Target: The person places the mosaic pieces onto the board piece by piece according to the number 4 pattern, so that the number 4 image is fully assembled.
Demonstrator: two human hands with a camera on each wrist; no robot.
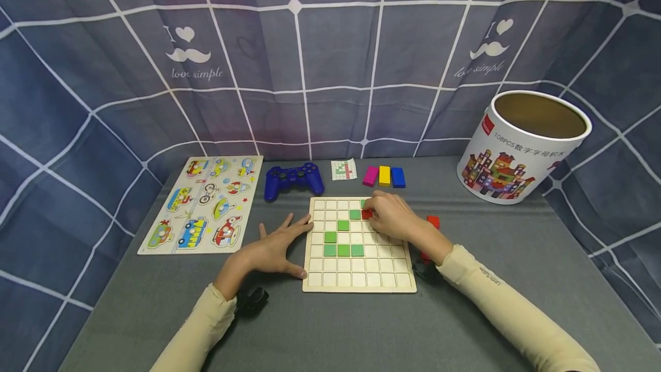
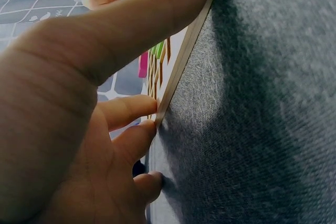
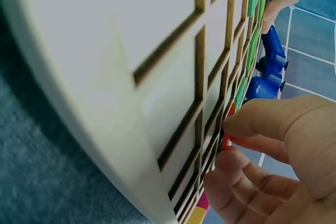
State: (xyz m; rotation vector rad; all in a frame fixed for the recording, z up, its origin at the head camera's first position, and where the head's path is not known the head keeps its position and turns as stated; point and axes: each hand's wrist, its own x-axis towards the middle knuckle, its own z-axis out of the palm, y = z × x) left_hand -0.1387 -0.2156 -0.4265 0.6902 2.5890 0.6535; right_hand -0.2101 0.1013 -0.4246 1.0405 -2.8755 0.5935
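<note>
Your left hand [image 1: 269,250]: unclenched, fingers spread, touching the left edge of the board [image 1: 372,280]. Your right hand [image 1: 392,214]: seemingly pinching a red tile [image 1: 366,214], beside a green tile [image 1: 354,214].

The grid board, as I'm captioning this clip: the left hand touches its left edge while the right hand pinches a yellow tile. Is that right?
Not quite: the tile that the right hand pinches is red, not yellow, as the head view shows. The left hand does touch the left edge of the grid board.
</note>
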